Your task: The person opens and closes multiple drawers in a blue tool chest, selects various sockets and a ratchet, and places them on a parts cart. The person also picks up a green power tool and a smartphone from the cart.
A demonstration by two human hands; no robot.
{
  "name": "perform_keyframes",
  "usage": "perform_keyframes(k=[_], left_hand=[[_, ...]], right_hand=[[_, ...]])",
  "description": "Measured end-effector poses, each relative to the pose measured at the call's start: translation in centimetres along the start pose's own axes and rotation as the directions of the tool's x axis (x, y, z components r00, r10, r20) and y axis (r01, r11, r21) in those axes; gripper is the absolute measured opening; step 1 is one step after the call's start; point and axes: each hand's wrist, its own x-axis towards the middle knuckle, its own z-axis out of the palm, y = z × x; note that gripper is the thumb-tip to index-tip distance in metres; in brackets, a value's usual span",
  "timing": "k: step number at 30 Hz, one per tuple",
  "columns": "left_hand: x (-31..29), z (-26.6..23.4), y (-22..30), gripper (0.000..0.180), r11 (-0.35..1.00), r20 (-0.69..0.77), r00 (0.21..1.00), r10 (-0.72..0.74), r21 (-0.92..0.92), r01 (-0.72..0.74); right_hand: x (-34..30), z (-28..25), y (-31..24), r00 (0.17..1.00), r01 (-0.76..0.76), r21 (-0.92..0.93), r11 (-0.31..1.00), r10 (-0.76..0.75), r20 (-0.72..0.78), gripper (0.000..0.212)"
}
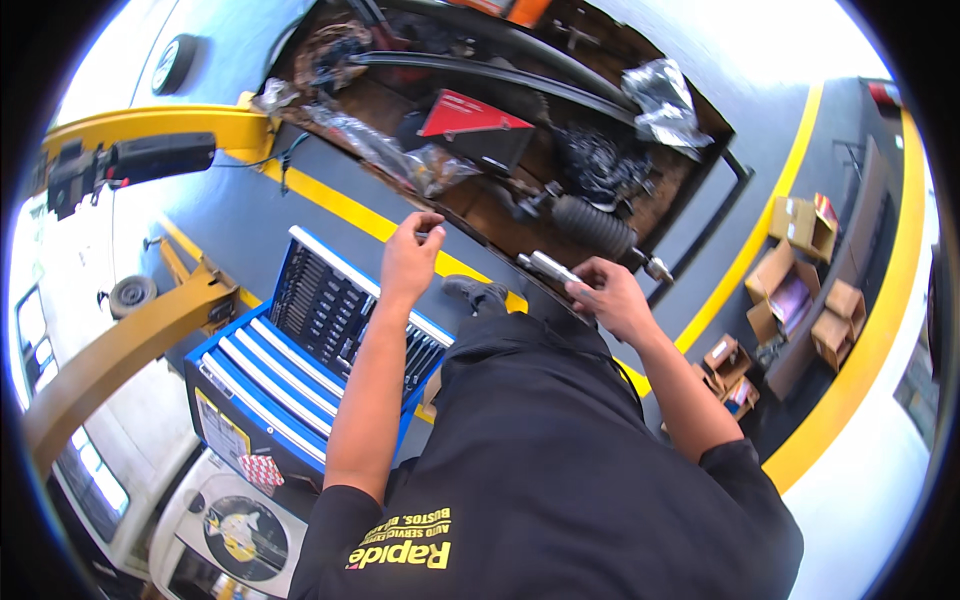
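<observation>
My right hand (614, 300) is closed round one end of a short silver cylindrical metal piece (551, 268), which points left along the near edge of a brown parts cart (470, 212). Its exact kind does not show. Further left, my left hand (410, 260) is raised near the same edge with fingers curled together. A small dark thing seems to be pinched there, too little seen to name. On the cart, just beyond my right hand, lies a black ribbed rubber boot (594, 226) on a shaft. A red and black box (478, 128) sits farther back.
A blue tool cabinet (270, 370) with an open top tray of sockets (335, 300) stands at my left. Yellow lift arms (130, 345) reach in beside it. Clear plastic wrapping (665, 105) lies on the cart. Open cardboard boxes (785, 290) stand at the right.
</observation>
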Motion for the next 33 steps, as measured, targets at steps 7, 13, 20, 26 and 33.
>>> perform_keyframes(k=[7, 13, 20, 26, 33], left_hand=[[1.1, -1.6, 0.2, 0.021, 1.000, -0.084, 0.996, -0.020, 0.000, 0.020], [2.1, -2.5, 0.5, 0.022, 0.999, -0.140, 0.989, -0.041, -0.006, 0.040], [4.0, -3.0, 0.0, 0.020, 0.999, -0.231, 0.972, 0.042, 0.022, -0.038], [4.2, -2.7, -0.5, 0.021, 0.999, -0.197, 0.980, 0.031, 0.017, -0.028], [1.9, -2.2, -3.3, 0.023, 0.996, -0.163, 0.983, -0.083, -0.050, 0.075]], right_hand=[[0.0, -1.0, -0.9, 0.996, 0.006, 0.152, 0.988, -0.020, 0.089, 0.020], [0.4, -1.4, -0.6, 0.994, 0.007, 0.193, 0.981, -0.029, 0.109, 0.023], [0.2, -2.0, -0.3, 0.995, 0.001, 0.270, 0.963, -0.029, 0.099, 0.016], [0.0, -2.1, -0.1, 0.995, 0.002, 0.320, 0.947, -0.035, 0.097, 0.017], [0.2, -2.0, -0.2, 0.990, 0.025, 0.336, 0.942, -0.069, 0.119, 0.016]])
